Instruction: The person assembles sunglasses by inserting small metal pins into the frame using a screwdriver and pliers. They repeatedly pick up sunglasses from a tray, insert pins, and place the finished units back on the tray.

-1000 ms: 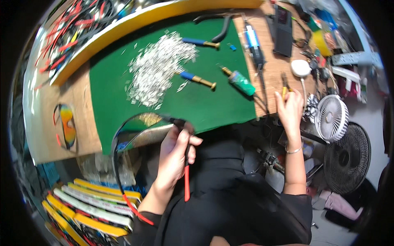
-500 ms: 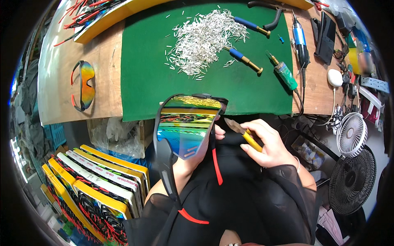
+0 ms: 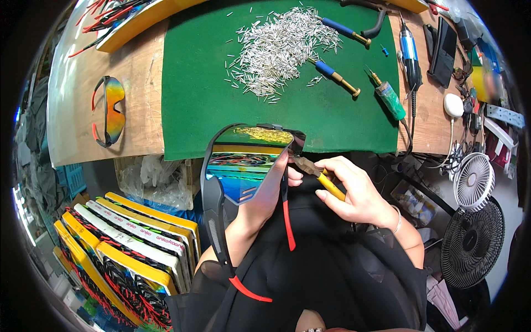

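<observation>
one green mat [image 3: 193,110] lies flat. at its near edge, mirrored sunglasses [image 3: 238,176] are gripped by the left hand [image 3: 262,203], fingers closed around one hinge end, thumb along the lens rim. off the mat's near edge, the right hand [image 3: 355,193] curls around yellow-handled pliers [image 3: 330,187], their nose beside the left fingertips; contact with the frame is unclear. silvery pins [image 3: 276,52] lie heaped on the mat.
</observation>
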A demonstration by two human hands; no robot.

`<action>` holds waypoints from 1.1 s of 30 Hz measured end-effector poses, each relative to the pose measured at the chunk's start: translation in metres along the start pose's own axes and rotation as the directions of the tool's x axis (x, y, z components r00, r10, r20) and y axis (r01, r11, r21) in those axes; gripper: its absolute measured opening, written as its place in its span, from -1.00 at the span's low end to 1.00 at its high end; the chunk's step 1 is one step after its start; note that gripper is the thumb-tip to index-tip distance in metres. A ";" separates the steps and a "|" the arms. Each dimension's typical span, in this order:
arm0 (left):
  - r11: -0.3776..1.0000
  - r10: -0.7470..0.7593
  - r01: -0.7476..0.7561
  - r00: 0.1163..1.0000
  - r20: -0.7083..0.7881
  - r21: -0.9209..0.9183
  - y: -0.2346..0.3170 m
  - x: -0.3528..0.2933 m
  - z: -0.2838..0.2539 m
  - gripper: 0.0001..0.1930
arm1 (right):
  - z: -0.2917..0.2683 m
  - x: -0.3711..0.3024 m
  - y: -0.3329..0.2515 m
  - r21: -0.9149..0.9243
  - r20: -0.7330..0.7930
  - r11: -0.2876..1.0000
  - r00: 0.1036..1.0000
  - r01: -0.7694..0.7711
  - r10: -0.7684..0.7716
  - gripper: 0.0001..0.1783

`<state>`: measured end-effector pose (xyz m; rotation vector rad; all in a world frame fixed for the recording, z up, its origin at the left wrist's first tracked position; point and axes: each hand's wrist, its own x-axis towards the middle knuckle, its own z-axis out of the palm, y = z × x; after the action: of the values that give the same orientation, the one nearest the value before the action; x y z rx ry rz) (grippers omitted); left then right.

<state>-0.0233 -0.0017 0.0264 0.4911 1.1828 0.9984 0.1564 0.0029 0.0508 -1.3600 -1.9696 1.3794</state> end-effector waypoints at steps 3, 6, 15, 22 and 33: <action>0.997 -0.003 0.005 0.999 0.035 -0.081 -0.003 0.001 0.000 -0.79 | 0.000 -0.001 0.006 0.029 0.006 1.000 1.000 0.012 -0.012 -0.59; 0.999 -0.027 0.027 1.000 -0.007 -0.046 -0.001 0.001 0.002 -0.80 | -0.002 -0.001 0.007 0.011 0.032 1.000 0.999 -0.004 0.004 -0.60; 0.987 -0.139 0.133 0.988 -0.060 -0.087 -0.006 0.000 -0.004 -0.84 | -0.005 -0.008 -0.005 -0.109 0.025 0.993 0.999 -0.041 0.044 -0.61; 0.976 0.219 -0.194 0.877 -0.429 0.100 0.036 0.021 -0.042 -0.83 | -0.034 -0.031 0.008 0.372 0.250 0.794 0.876 -0.480 0.412 -0.68; 0.984 -0.124 0.128 0.991 -0.043 0.124 0.030 0.018 0.001 -0.84 | -0.108 -0.079 0.023 -0.142 -0.274 0.952 0.935 -0.270 0.225 -0.57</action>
<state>-0.0334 0.0291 0.0405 0.4937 1.2981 0.8297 0.2842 -0.0098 0.0955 -1.8241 -1.8311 1.0791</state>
